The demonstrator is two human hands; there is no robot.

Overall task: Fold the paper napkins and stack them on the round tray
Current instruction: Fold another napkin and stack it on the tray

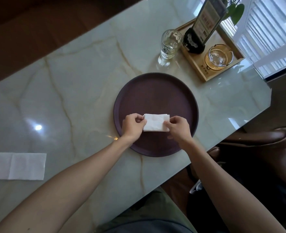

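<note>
Folded napkin held over near half of tray, pinched at either end: left hand, right hand. Two-ended hold judged to keep folds closed for setting down. Contact with tray not discernible. Unfolded napkin well left of fingers, on worktop. Layers beneath unseen.

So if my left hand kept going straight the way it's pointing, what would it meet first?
Your left hand points up and right across the round tray. Past the napkin it pinches, probably the tray's far rim first; depth is unclear.
</note>
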